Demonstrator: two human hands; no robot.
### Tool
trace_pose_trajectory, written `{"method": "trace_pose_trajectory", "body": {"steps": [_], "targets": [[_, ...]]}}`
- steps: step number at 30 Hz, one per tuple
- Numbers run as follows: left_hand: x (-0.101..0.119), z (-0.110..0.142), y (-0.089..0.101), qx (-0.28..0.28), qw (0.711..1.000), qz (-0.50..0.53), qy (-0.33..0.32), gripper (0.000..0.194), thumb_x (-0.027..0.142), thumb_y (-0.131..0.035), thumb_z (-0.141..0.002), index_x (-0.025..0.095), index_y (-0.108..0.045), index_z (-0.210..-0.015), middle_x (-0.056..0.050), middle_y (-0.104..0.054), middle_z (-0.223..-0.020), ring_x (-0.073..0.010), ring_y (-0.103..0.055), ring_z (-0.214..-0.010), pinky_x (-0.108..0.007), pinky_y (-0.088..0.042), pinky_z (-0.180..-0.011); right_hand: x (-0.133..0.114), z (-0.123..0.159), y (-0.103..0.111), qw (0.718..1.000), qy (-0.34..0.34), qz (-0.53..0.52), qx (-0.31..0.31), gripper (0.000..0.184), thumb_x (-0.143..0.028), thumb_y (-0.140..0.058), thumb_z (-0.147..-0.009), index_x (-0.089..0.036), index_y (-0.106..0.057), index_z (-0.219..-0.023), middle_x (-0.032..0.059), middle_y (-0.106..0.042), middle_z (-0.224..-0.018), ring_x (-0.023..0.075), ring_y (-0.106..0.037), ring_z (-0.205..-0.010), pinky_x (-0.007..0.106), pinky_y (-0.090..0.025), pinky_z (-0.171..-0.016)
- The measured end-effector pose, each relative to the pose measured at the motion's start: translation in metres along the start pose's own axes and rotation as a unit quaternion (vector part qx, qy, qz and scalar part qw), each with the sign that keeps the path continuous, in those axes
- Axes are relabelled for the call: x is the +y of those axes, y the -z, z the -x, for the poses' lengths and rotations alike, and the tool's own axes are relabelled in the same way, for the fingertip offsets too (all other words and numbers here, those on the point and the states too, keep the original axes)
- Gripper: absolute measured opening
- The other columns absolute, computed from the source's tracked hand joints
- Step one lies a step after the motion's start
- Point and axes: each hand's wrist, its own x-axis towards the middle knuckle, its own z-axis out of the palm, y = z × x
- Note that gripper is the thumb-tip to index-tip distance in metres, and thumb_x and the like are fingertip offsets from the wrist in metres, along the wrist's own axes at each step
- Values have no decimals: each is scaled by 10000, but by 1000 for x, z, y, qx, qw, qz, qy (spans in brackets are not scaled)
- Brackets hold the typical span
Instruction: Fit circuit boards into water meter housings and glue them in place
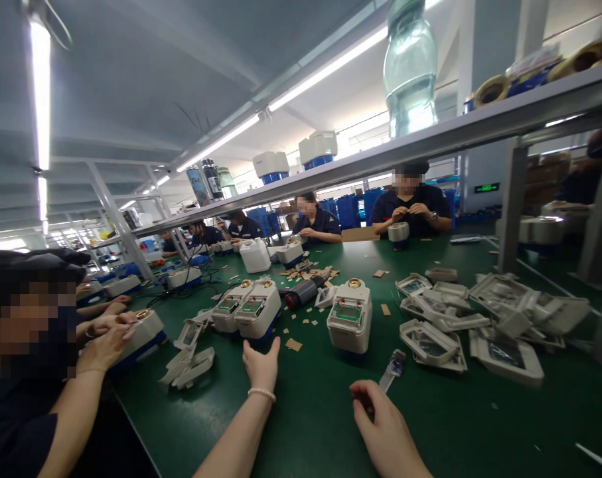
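Observation:
My left hand [261, 365], a beaded bracelet at its wrist, reaches forward with the thumb spread from the fingers. Its fingertips are at the lower front of a white and blue device housing [257, 311] with an exposed green circuit board; whether they touch it I cannot tell. A second such housing [227, 312] stands close beside that one on the left. My right hand [375, 415] is loosely curled above the table, thumb and index finger apart, nothing visible in it. Just beyond it lies a small clear plastic item [393, 372]. Another open housing [349, 315] stands farther ahead.
Grey-white covers [430, 345] with clear windows pile up on the right; more covers [194, 368] lie left. A dark power tool [303, 292] and cardboard scraps [294, 344] are mid-table. A co-worker's hands [106, 338] work at left. A shelf [350, 169] crosses overhead.

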Motion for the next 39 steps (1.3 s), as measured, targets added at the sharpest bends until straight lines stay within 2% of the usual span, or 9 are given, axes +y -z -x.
{"method": "trace_pose_trajectory", "body": {"steps": [3,6,11,15,21,24,27,31,39], "targets": [[21,54,-31,-102,991,44,-76,721,310,-710,-825,221,-344,-1439,-133,-332,-1530,-337,-391,-1363,-571,-369,-1095,1,0,-3,1000,22,6,17,226,-256,-398,-841,-194,-579,-962,91,-649,-1007,240,-622,-966,365,-471,-861],[48,93,-66,-186,973,72,-114,1067,305,-860,-631,225,-229,-1488,-155,-325,-1541,-322,-377,-1396,-447,-381,-1121,2,0,-5,999,39,16,29,151,-170,-410,-827,-203,-558,-841,52,-635,-880,218,-612,-854,353,-460,-789],[77,112,-97,-189,973,79,-107,1119,251,-847,-593,174,-160,-1473,-209,-388,-1474,-306,-437,-1359,-409,-366,-1123,2,1,-2,997,61,27,26,154,-41,-502,-835,-171,-563,-777,-8,-607,-800,166,-587,-782,317,-449,-740],[75,110,-81,-191,973,80,-105,1040,239,-841,-578,177,-236,-1422,-180,-509,-1374,-291,-526,-1270,-405,-395,-1092,1,3,4,997,62,44,16,162,-16,-544,-840,-160,-567,-770,-21,-593,-783,155,-580,-761,309,-458,-731],[42,103,-8,-199,971,92,-96,1006,255,-833,-583,211,-245,-1399,-140,-563,-1334,-254,-578,-1218,-375,-436,-1071,-3,7,8,996,64,59,1,196,14,-505,-822,-167,-557,-769,-19,-583,-784,160,-577,-771,303,-443,-724],[21,94,28,-166,980,81,-77,1003,275,-823,-595,227,-234,-1405,-143,-550,-1347,-276,-568,-1232,-415,-432,-1080,-5,8,6,996,61,63,1,203,20,-488,-823,-165,-557,-778,-13,-585,-796,160,-577,-781,305,-439,-727],[8,75,49,-124,989,55,-61,1031,290,-827,-597,235,-216,-1425,-146,-534,-1353,-314,-542,-1259,-472,-413,-1093,-6,8,4,996,58,72,0,195,16,-496,-839,-158,-567,-789,-11,-590,-812,161,-580,-792,311,-448,-728],[9,40,44,-111,991,35,-70,1014,305,-828,-650,202,-206,-1444,-151,-521,-1355,-316,-529,-1263,-497,-404,-1096,-7,7,1,995,53,88,1,168,-2,-535,-861,-152,-585,-801,-11,-597,-823,165,-587,-812,330,-473,-756],[24,-6,-3,-78,996,-1,-47,517,326,-639,-888,187,-454,-1350,-123,-487,-1392,-294,-518,-1241,-541,-450,-1024,-5,3,0,991,61,115,12,123,-183,-601,-936,-146,-610,-819,0,-624,-842,160,-615,-814,343,-527,-760]]}}
